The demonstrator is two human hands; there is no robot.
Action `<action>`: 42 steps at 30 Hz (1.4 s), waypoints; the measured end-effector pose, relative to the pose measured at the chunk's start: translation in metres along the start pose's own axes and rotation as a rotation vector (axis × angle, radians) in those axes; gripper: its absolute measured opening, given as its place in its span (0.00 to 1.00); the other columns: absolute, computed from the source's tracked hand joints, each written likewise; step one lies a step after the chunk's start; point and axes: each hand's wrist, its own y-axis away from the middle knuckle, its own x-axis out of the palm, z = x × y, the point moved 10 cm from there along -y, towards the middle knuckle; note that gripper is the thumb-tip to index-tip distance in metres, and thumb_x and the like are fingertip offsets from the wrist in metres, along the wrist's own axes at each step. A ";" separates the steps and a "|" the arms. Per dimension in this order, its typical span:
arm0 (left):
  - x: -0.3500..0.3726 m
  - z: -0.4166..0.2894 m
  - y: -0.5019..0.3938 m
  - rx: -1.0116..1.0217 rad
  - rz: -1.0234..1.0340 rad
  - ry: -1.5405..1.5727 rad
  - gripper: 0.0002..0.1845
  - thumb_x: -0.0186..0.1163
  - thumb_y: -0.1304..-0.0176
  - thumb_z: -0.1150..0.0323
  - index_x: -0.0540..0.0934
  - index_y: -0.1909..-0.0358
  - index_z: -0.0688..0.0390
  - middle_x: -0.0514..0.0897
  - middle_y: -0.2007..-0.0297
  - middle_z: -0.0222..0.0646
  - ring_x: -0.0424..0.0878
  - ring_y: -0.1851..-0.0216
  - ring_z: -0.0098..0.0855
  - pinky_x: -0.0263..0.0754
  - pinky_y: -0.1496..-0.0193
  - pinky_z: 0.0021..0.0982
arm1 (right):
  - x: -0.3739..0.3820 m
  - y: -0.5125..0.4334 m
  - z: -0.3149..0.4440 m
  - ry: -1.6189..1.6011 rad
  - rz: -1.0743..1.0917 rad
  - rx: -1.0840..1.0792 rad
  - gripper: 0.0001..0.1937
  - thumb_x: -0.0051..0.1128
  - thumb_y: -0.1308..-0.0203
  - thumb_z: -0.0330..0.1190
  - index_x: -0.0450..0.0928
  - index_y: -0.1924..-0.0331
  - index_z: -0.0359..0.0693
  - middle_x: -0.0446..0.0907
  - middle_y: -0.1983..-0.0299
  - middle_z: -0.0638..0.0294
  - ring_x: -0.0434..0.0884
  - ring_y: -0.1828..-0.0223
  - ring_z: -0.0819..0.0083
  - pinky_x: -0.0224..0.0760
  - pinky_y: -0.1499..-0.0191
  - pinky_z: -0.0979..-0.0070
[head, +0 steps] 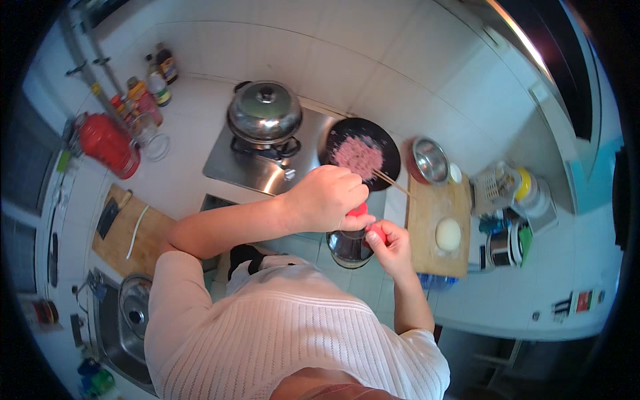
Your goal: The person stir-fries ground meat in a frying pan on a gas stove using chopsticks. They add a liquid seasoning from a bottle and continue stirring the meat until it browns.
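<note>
My left hand (325, 197) is curled palm down around a small red item (358, 210), mostly hidden beneath the fingers. Just below it, my right hand (392, 247) pinches a red piece (376, 232) between thumb and fingers. Whether the two red parts belong to one object cannot be made out. Under both hands shows a round, dark container (351, 250). Beyond the left hand sits a black frying pan (392, 150) with pink minced meat (359, 157) in it. Wooden chopsticks (392, 182) rest in the meat and lean over the pan's rim.
A lidded steel pot (265, 112) stands on the gas stove (315, 135). Right, a wooden board (437, 210) carries a dough ball (448, 235), near a metal bowl (431, 160). Left are bottles (159, 87), a red thermos (107, 142), another board (117, 240) with a cleaver (107, 218), and a sink (117, 345).
</note>
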 end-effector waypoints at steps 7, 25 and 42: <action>0.063 -0.006 -0.022 -0.117 0.021 0.124 0.12 0.69 0.41 0.64 0.75 0.70 0.58 0.76 0.78 0.33 0.79 0.76 0.40 0.74 0.72 0.41 | -0.055 0.020 0.005 0.307 -0.137 -0.032 0.13 0.64 0.34 0.34 0.77 0.71 0.35 0.68 0.81 0.67 0.65 0.77 0.81 0.61 0.74 0.76; 0.051 0.144 0.190 -1.113 -0.563 0.871 0.12 0.44 0.18 0.59 0.71 0.59 0.54 0.67 0.74 0.23 0.61 0.76 0.15 0.52 0.75 0.19 | -0.150 -0.134 -0.137 0.945 -0.220 0.172 0.28 0.58 0.33 0.51 0.81 0.71 0.28 0.81 0.71 0.34 0.83 0.64 0.36 0.75 0.60 0.48; 0.048 0.148 0.213 -1.205 -0.564 0.834 0.13 0.43 0.18 0.59 0.70 0.60 0.55 0.68 0.75 0.23 0.59 0.77 0.15 0.51 0.75 0.21 | -0.163 -0.214 -0.214 1.236 0.107 0.544 0.33 0.55 0.33 0.57 0.84 0.53 0.27 0.82 0.50 0.33 0.81 0.44 0.40 0.76 0.41 0.53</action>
